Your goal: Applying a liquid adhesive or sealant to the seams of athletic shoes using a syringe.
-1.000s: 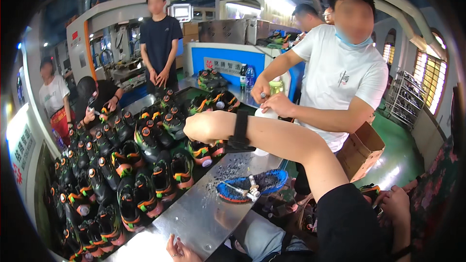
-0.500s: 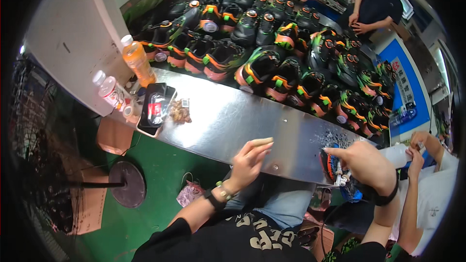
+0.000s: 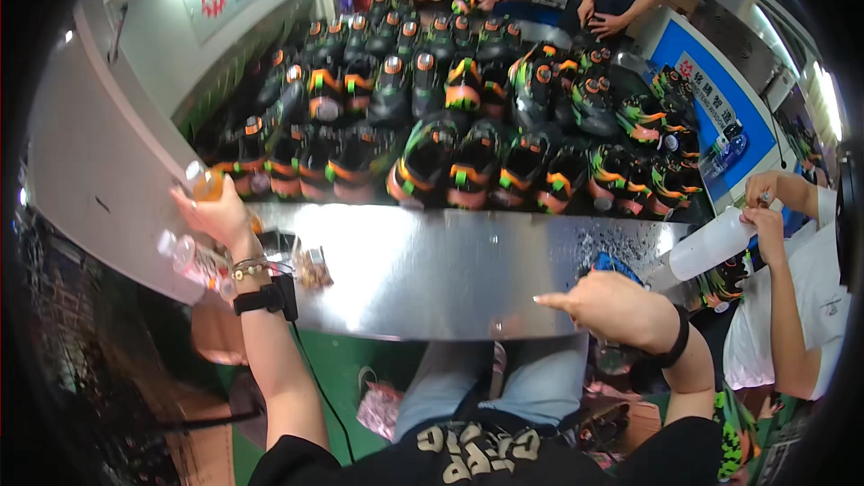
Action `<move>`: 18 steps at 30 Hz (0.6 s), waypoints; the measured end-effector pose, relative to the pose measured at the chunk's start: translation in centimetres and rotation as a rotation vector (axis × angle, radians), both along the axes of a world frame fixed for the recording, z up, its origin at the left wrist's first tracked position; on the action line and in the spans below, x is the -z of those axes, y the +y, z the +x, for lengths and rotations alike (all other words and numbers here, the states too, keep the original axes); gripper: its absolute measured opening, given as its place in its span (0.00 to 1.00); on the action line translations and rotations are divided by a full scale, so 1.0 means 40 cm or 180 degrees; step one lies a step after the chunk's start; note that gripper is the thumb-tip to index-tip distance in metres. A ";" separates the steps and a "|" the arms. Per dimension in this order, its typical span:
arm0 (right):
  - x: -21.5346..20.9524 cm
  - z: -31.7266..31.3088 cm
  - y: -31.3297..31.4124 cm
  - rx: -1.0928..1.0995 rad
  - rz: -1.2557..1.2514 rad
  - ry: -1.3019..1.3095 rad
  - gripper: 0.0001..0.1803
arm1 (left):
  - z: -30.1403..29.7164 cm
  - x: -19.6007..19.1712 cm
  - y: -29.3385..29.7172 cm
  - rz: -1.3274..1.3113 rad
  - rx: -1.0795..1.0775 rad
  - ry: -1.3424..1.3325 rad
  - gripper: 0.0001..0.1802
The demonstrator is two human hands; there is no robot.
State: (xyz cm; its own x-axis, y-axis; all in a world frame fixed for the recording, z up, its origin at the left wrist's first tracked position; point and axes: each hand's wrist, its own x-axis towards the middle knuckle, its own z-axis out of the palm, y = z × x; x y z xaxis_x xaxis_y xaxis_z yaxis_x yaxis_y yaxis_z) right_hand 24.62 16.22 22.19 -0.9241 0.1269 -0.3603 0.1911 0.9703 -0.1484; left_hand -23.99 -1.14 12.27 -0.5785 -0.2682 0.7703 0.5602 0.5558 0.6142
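At the left end of the metal bench, my left hand [image 3: 219, 214] is closed round the upper part of a bottle of orange drink [image 3: 206, 182] with a white cap. The hand covers most of the bottle. Beside my wrist stands a second bottle [image 3: 192, 256], with a white cap and a pinkish label. My right hand [image 3: 615, 308] hovers over the right part of the bench, index finger stretched out to the left and nothing visible in it. Its other fingers are mostly hidden. Just behind it lies a blue thing [image 3: 614, 265], partly covered by the hand.
Rows of black, orange and green shoes [image 3: 432, 157] fill the far side of the metal bench [image 3: 432, 261]. A small clear packet [image 3: 312, 267] lies right of my left wrist. Dark scraps [image 3: 621, 241] are scattered at right, where a co-worker's hands hold a white bottle [image 3: 711, 245].
My left hand has reached left from mid-bench and taken hold of the orange drink bottle. My right hand has shifted left, its finger still extended. The view has turned left.
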 end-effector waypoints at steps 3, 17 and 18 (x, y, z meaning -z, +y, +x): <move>0.013 0.054 0.001 -0.0084 0.0036 0.0277 0.32 | -0.096 0.030 0.023 -0.0002 -0.0510 -0.0610 0.57; 0.035 0.065 -0.032 -0.0056 0.0380 0.1112 0.06 | 0.131 -0.093 0.064 0.0198 0.0441 -0.0017 0.36; 0.033 0.055 -0.034 -0.0042 0.0456 0.1354 0.06 | 0.187 -0.126 0.073 0.0030 0.0821 0.0221 0.35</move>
State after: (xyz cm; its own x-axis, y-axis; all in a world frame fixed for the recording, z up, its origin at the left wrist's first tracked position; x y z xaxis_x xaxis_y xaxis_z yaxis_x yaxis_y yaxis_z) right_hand 26.80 14.84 20.88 -0.9882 0.1349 0.0724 0.1295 0.9887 -0.0752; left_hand -16.49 1.79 17.32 -0.5746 -0.1262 0.8086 0.7234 0.3837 0.5739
